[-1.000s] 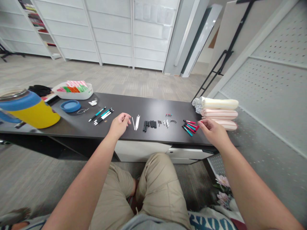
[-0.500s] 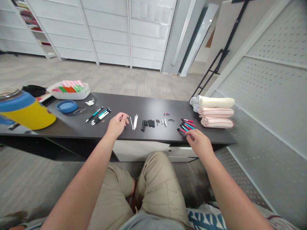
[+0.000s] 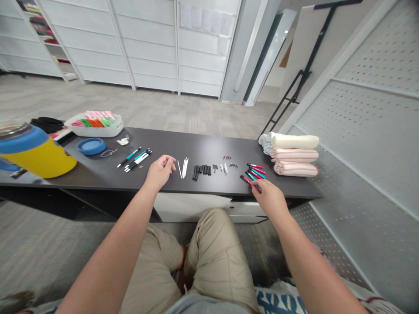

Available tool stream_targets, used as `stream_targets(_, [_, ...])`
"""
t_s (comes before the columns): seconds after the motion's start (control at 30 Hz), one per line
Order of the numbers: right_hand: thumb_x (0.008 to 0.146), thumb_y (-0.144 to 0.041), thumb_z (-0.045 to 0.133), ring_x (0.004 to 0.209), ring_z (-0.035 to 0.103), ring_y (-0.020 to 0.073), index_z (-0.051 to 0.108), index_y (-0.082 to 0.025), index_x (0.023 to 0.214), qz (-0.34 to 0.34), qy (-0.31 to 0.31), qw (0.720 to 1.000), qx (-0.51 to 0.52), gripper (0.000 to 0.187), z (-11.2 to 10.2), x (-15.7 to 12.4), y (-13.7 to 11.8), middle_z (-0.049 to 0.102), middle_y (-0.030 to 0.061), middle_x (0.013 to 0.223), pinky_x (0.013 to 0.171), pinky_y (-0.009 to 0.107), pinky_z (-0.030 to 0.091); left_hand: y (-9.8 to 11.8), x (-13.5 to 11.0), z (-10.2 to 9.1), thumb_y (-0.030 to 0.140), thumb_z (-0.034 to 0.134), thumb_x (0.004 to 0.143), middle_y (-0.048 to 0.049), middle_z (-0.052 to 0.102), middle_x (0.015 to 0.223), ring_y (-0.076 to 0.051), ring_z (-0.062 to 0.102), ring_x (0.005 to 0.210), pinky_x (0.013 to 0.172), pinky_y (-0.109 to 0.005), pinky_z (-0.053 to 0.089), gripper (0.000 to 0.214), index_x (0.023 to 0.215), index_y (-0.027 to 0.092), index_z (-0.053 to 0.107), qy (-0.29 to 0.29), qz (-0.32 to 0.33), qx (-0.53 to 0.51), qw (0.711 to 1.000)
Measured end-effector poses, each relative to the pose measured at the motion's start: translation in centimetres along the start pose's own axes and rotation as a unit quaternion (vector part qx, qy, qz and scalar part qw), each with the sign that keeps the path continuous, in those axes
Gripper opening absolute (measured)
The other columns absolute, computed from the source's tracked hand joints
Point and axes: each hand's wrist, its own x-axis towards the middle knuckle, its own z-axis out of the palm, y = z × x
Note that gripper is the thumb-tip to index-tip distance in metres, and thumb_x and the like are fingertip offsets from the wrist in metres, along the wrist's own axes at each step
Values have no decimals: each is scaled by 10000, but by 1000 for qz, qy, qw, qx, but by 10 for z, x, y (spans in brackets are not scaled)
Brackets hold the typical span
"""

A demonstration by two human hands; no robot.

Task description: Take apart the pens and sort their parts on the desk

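Observation:
My right hand (image 3: 270, 196) is at the near edge of the dark table (image 3: 170, 144), fingers pinched on a red and black pen barrel (image 3: 245, 179) pulled out of a small pile of red and teal pen barrels (image 3: 257, 171). My left hand (image 3: 160, 170) rests on the table with its fingers curled, just left of a bunch of thin white refills (image 3: 183, 167). Whether it holds anything I cannot make out. Between the hands lie black grip pieces (image 3: 202, 170), small metal parts (image 3: 225, 167) and tiny red tips (image 3: 227, 156).
Assembled pens (image 3: 135, 157) lie left of my left hand. Further left are a blue lid (image 3: 91, 145), a yellow and blue jug (image 3: 36, 152) and a white tray of coloured items (image 3: 94, 122). Rolled towels (image 3: 294, 155) are stacked at the table's right end.
My right hand came back from the pen barrel pile towards the near table edge, drawing one red and black barrel with it. My left hand has stayed put.

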Motion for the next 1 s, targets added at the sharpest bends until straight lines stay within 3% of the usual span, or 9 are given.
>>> stream_targets(0.4, [917,-250,570,866,703,240,767,-221,996,9,8,999,-41,214,4,15,9,754,79,1079,737,343,508,-5,1,1,451,532,983,-13,702,736,-160,574,607,617,-268,443,261,1001,226,663,9,-3,-26,1000])
stream_targets(0.7, [925,-269,583,868,700,234,775,-231,988,14,1,997,-74,205,-4,25,17,740,87,1125,695,333,496,-1,0,2,452,578,958,-20,699,746,-158,563,603,612,-273,438,253,977,222,682,18,-3,-59,998])
stream_targets(0.87, [966,-275,555,972,691,245,736,-230,1035,-32,46,998,-3,199,2,23,-19,734,83,1119,779,331,511,3,-2,-1,497,565,972,-51,733,845,-149,583,639,636,-270,461,309,998,207,672,40,-3,-106,994])
stream_targets(1.0, [1015,-274,501,877,667,216,717,-228,1036,-118,-1,988,95,222,18,24,-74,717,81,1012,817,323,498,3,-2,-5,571,443,1015,-101,780,943,-144,618,632,644,-279,496,393,1058,205,579,54,-20,-150,987])
